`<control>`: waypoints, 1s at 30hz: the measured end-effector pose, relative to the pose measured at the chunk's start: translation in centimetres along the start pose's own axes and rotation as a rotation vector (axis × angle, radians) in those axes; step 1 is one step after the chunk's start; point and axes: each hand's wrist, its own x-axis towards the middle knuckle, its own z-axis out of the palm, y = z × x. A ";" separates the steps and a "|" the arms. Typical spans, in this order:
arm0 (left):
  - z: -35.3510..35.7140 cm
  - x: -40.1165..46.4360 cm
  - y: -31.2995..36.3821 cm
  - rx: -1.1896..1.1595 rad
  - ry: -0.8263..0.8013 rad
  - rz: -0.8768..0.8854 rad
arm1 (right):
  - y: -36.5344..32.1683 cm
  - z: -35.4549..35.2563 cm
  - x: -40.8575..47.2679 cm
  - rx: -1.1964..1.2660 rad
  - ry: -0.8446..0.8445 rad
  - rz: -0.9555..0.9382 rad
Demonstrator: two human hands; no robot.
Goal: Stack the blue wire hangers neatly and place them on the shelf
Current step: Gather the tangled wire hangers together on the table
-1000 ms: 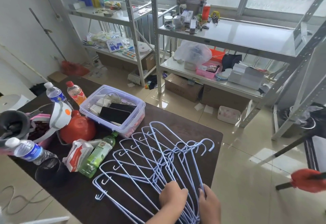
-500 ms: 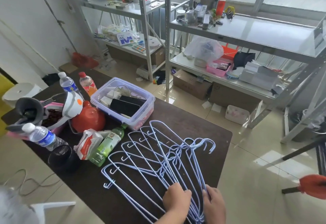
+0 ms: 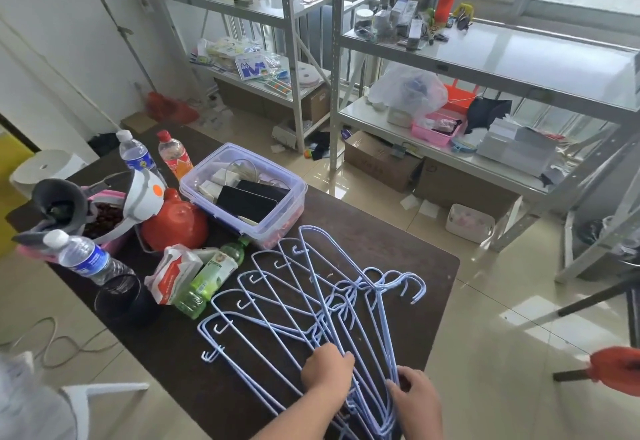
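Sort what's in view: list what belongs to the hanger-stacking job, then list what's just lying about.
Job:
blue wire hangers, fanned on the table
left hand, right hand, both on the hangers
shelf

Lying about:
clear plastic box
green bottle
water bottle
red jug

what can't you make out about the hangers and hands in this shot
Head view only:
- Exact number of hangers: the wires overlap and cross where they bunch together.
- Near corners of the hangers: hidden under the left hand and right hand, and cut by the bottom edge.
- Left hand's fingertips: curled out of sight.
- Labels on the shelf items: too small.
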 end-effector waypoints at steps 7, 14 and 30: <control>0.2 0.4 1.0 -0.023 -0.040 -0.026 | -0.4 -0.3 0.2 -0.014 0.016 -0.015; 0.5 -0.6 1.2 -0.092 0.036 -0.001 | -0.8 0.5 0.4 -0.064 0.057 -0.031; 1.0 -2.0 0.3 -0.143 0.095 0.056 | 0.2 0.1 -0.5 0.027 0.092 -0.147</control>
